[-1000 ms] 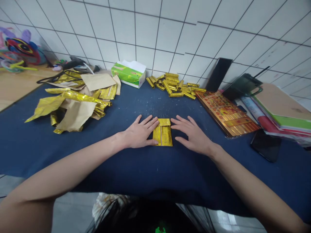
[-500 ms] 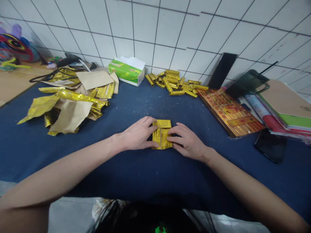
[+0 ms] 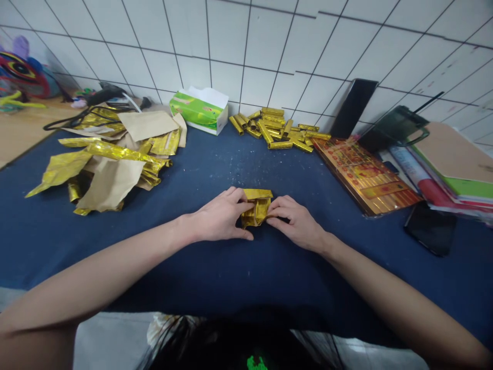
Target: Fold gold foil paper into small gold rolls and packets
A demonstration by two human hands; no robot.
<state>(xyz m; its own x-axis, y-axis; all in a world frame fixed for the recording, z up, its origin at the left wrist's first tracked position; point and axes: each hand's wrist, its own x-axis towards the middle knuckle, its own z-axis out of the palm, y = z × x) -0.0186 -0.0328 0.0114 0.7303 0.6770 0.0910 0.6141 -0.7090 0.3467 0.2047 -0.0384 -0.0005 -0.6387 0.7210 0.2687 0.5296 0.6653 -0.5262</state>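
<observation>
Both hands meet over a folded piece of gold foil paper (image 3: pixel 256 208) on the dark blue tablecloth (image 3: pixel 215 267); the left hand (image 3: pixel 221 216) has its fingers curled around the paper's left edge, thumb lying along the near side, and the right hand (image 3: pixel 296 223) pinches the right edge between thumb and bent fingers; the paper sits between the two sets of fingertips, partly lifted and bunched, with its far flap standing up; how tightly either hand grips cannot be told.

Beyond the hands, against the tiled wall, lies a heap of rolled gold foil ingots (image 3: pixel 275 133); to the left of that heap stands a green tissue box (image 3: pixel 198 110); far off to the left of the left hand spreads a loose pile of gold foil sheets and brown paper (image 3: pixel 111 159); to the right of the right hand lies a flat stack of red-and-gold printed joss paper (image 3: pixel 365 174); further right, a black phone (image 3: pixel 429 228) lies on the cloth just beside a stack of folders and books (image 3: pixel 450 180); a dark tablet (image 3: pixel 354 108) leans against the wall beyond the printed stack.
</observation>
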